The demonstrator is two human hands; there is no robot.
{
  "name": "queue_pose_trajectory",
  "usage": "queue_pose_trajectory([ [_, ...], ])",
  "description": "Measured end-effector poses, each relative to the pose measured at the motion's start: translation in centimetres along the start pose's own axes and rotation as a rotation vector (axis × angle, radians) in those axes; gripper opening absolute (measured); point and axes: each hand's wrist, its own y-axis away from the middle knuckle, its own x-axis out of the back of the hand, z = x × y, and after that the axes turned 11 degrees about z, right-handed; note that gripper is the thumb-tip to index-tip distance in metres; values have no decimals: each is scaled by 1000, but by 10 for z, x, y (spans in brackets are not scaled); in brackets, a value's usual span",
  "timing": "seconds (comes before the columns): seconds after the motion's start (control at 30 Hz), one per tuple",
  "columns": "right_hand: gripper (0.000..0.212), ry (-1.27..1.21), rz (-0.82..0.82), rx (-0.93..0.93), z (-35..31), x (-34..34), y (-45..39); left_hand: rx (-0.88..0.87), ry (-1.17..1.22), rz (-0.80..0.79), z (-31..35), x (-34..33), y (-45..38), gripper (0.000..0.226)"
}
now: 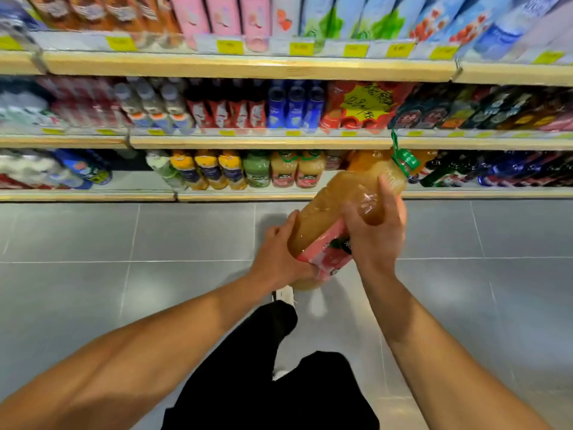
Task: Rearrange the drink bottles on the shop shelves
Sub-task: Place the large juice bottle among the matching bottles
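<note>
Shop shelves [248, 142] ahead of both hands: juice bottle [347, 206] tilted, cap up-right twd shelf, left hand [279, 256] gripping base, right hand [376, 225] gripping mid-body.

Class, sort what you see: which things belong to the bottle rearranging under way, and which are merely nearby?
In the job:
juice bottle
left hand
right hand
matching juice bottles on the bottom shelf

Merely nearby:
blue bottles
pink cartons
yellow price tags

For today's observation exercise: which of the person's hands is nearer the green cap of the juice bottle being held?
Right. The right hand wraps the upper body of the juice bottle, just below the green cap. The left hand has its grip at the bottom end, by the pink label, farthest from the cap.
</note>
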Motion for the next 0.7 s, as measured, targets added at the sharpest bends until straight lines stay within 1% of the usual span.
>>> queue_pose_trajectory([
  [0.17,74,22,11,-4,48,-23,-74,-3,-22,-18,12,-51,-75,132],
  [0.23,74,41,12,-8,76,-35,-100,27,-40,-17,9,-78,-102,134],
  [0.27,74,41,10,-1,91,-43,-113,47,-25,-17,8,-93,-116,136],
  [0.33,74,22,7,34,124,-59,-136,12,30,21,-1,-125,-147,138],
  [0.37,74,8,7,61,141,-68,-146,-26,77,35,-7,-141,-162,136],
  [0.47,75,-5,23,139,193,-97,-178,-61,151,81,-36,-193,-215,119],
  [0.53,76,-22,32,179,229,-122,-198,-85,162,119,-59,-224,-255,121],
  [0.57,76,-33,38,208,247,-135,-207,-119,173,118,-68,-238,-273,112],
  [0.6,75,-36,44,234,266,-148,-216,-136,179,136,-77,-253,-292,87],
  [0.63,75,-40,50,254,284,-161,-223,-141,179,115,-82,-267,-311,55],
  [0.67,74,-44,60,277,301,-174,-230,-105,245,130,-86,-279,-332,37],
  [0.7,73,-47,78,301,318,-186,-237,-182,214,126,-92,-289,-348,47],
])
